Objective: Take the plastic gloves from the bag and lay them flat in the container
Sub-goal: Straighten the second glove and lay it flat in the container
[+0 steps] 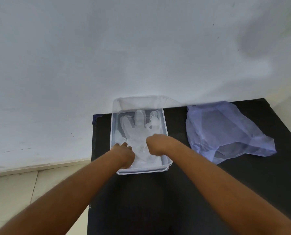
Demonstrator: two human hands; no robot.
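Reaching forward from the bottom corners of the view, both bare forearms converge on the clear container (113, 116), which sits on the black table (158, 200) with its far end against the white wall (107, 48); the left hand (124, 154) rests inside the near left part of the container, knuckles up and fingers curled under, pressed down onto the wrist end of the plastic glove (138, 131); the right hand (155, 144) hangs just beside it over the near middle, wrist bent, fingers tucked down and inward onto the same glove (whether either hand pinches the film or only presses on it, I cannot tell, since the fingertips are hidden beneath the knuckles); the two hands lie close together with only a narrow gap between them. The glove lies spread on the container floor, palm area between the hands and its fingers fanned out toward the far wall, mostly flat with some wrinkling near the right-hand fingers; how many gloves lie stacked there is not clear. Well apart to the right, the pale blue plastic bag (226, 133) lies crumpled on the table, untouched by either hand.
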